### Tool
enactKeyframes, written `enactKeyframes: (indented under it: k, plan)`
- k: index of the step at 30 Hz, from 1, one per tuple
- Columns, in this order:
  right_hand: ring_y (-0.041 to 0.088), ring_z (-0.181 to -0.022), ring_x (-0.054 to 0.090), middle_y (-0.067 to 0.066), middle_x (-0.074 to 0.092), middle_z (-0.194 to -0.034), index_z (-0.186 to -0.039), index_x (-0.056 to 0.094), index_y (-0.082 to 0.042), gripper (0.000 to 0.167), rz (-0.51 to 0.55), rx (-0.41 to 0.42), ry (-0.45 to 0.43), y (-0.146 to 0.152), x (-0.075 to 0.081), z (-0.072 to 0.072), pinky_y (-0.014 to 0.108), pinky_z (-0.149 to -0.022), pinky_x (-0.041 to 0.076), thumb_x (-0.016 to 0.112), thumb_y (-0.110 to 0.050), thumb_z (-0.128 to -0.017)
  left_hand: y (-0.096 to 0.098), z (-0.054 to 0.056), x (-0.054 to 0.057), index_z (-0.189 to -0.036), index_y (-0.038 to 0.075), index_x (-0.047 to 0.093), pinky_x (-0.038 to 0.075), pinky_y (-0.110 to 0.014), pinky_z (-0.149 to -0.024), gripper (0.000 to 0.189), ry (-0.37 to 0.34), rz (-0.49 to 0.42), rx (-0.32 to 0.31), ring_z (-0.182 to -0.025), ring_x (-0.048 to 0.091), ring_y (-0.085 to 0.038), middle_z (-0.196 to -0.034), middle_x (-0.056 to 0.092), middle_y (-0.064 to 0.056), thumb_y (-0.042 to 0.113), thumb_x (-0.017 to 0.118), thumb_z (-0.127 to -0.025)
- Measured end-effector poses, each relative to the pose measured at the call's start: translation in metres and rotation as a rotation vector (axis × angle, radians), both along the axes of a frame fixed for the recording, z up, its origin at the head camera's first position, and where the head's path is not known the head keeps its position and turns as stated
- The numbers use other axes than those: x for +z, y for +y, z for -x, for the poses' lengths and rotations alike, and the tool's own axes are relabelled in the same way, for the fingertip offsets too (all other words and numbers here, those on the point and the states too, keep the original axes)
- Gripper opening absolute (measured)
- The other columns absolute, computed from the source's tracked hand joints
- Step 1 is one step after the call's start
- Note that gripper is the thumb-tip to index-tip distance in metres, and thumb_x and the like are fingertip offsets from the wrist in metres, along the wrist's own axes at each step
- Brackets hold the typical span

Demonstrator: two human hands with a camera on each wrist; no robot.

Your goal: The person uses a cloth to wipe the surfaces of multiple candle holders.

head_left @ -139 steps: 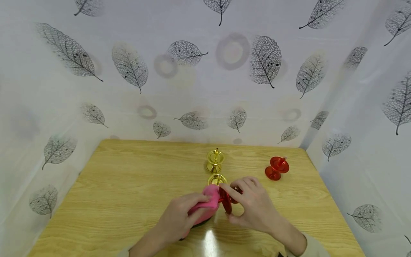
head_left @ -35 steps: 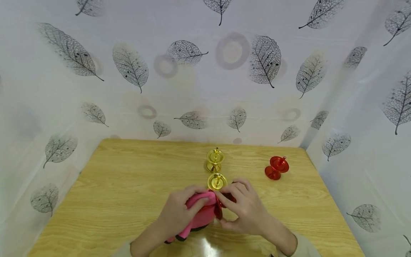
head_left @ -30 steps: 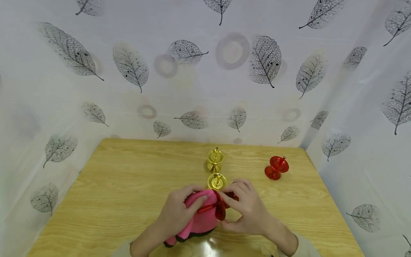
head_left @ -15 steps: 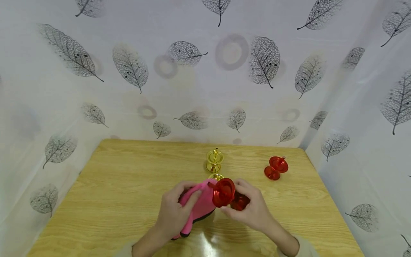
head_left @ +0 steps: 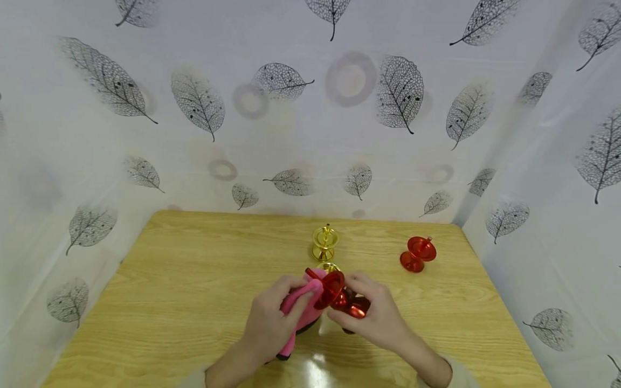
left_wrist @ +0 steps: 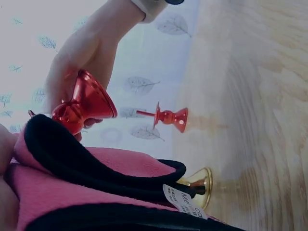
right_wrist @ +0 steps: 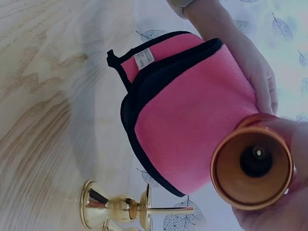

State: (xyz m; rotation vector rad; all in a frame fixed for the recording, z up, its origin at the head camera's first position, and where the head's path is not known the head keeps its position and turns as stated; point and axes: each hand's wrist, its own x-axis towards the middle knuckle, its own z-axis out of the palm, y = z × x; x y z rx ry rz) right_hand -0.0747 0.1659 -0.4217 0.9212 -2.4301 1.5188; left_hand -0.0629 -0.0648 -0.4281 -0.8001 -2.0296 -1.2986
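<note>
My right hand (head_left: 375,312) grips a shiny red metal candle holder (head_left: 331,293) and keeps it tilted, its dish and thin post pointing up and left. The hollow underside of its flared foot (right_wrist: 252,168) faces the right wrist camera. In my left hand (head_left: 271,318) is a pink cloth (right_wrist: 192,115) with black trim and a white label, pinched between thumb and fingers. A fold of the cloth lies against the post and dish. Just behind the cloth stands a gold candle holder (head_left: 331,267), partly hidden by it in the head view.
A second gold candle holder (head_left: 324,242) stands upright farther back on the wooden table (head_left: 204,269). Another red candle holder (head_left: 418,253) stands at the back right. White curtains (head_left: 291,134) printed with leaves enclose the table at the back and sides.
The held red candle holder has turned from lying sideways against the cloth to a tilt with its post up and left. The cloth's fold has shifted onto its post. The standing holders stayed put.
</note>
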Motion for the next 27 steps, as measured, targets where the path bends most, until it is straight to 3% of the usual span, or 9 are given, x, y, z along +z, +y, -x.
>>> enactKeyframes:
  k: [5, 11, 16, 20, 24, 27]
  plan:
    - [0.006, -0.09, 0.072, 0.009, 0.074, -0.108, -0.121, 0.075, -0.009, 0.037, -0.005, -0.003, 0.093, 0.002, 0.0026, -0.0003, 0.025, -0.069, 0.066, 0.085, -0.005, -0.086, 0.0005, 0.0012, -0.0007, -0.104, 0.009, 0.07, 0.062, -0.014, -0.075, 0.021, 0.015, 0.023, -0.008, -0.082, 0.077, -0.014, -0.096, 0.078, -0.005, 0.0, 0.081, -0.089]
    - [0.012, -0.093, 0.072, 0.004, 0.075, -0.107, -0.119, 0.077, -0.003, 0.047, -0.137, -0.141, 0.31, -0.0015, 0.0049, -0.0022, 0.02, -0.077, 0.064, 0.091, -0.003, -0.075, 0.0046, -0.0006, -0.0026, -0.103, 0.008, 0.072, 0.062, -0.013, -0.075, 0.015, 0.011, 0.063, -0.004, -0.08, 0.077, -0.011, -0.093, 0.078, -0.002, 0.006, 0.081, -0.091]
    - [0.019, -0.092, 0.069, 0.005, 0.074, -0.107, -0.12, 0.077, -0.001, 0.054, -0.251, -0.188, 0.501, -0.0046, 0.0031, -0.0002, 0.027, -0.077, 0.064, 0.095, -0.006, -0.069, 0.0064, -0.0017, -0.0042, -0.103, 0.007, 0.075, 0.062, -0.014, -0.076, 0.017, 0.027, 0.088, -0.005, -0.081, 0.077, -0.01, -0.093, 0.079, -0.002, 0.002, 0.082, -0.089]
    - [0.021, -0.091, 0.067, 0.007, 0.073, -0.106, -0.121, 0.077, -0.002, 0.059, -0.332, -0.198, 0.629, -0.0065, 0.0004, 0.0022, 0.034, -0.077, 0.061, 0.096, -0.008, -0.065, 0.0075, -0.0025, -0.0045, -0.105, 0.008, 0.075, 0.061, -0.012, -0.077, 0.018, -0.029, 0.095, -0.015, -0.083, 0.077, -0.008, -0.096, 0.079, -0.002, 0.001, 0.081, -0.089]
    - [0.022, -0.088, 0.066, 0.007, 0.072, -0.105, -0.121, 0.077, -0.003, 0.061, -0.387, -0.202, 0.699, -0.0068, -0.0022, 0.0035, 0.037, -0.077, 0.059, 0.096, -0.009, -0.064, 0.0082, -0.0026, -0.0052, -0.105, 0.008, 0.074, 0.061, -0.012, -0.076, 0.018, -0.064, 0.072, -0.026, -0.084, 0.078, -0.008, -0.096, 0.079, -0.002, 0.0, 0.08, -0.09]
    - [0.022, -0.087, 0.066, 0.007, 0.071, -0.103, -0.119, 0.077, -0.004, 0.059, -0.419, -0.206, 0.711, -0.0066, -0.0033, 0.0041, 0.036, -0.077, 0.059, 0.097, -0.01, -0.064, 0.0087, -0.0019, -0.0058, -0.105, 0.008, 0.075, 0.062, -0.012, -0.074, 0.02, -0.047, 0.052, -0.017, -0.081, 0.078, -0.009, -0.094, 0.08, -0.003, -0.002, 0.081, -0.088]
